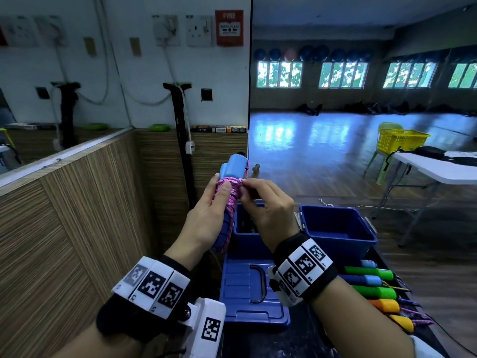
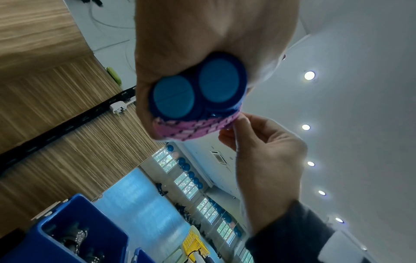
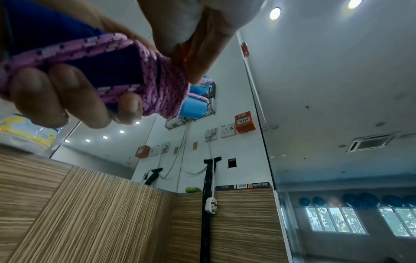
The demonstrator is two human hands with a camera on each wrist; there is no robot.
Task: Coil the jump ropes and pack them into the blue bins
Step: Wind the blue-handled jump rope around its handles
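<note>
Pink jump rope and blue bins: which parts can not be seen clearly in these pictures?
- Pink rope free end: head view, hidden under the right hand fingertips; right wrist view, blurred.
- Blue handles length: left wrist view, hidden inside the left hand.
- Left blue bin contents: head view, covered by the right hand; left wrist view, dark, cut by the edge.
- Right blue bin floor: head view, too dark.

Two blue bins (image 1: 338, 228), one bin lid (image 1: 247, 293), one wrapped rope (image 1: 229, 192), perhaps six loose handles (image 1: 374, 293).
</note>
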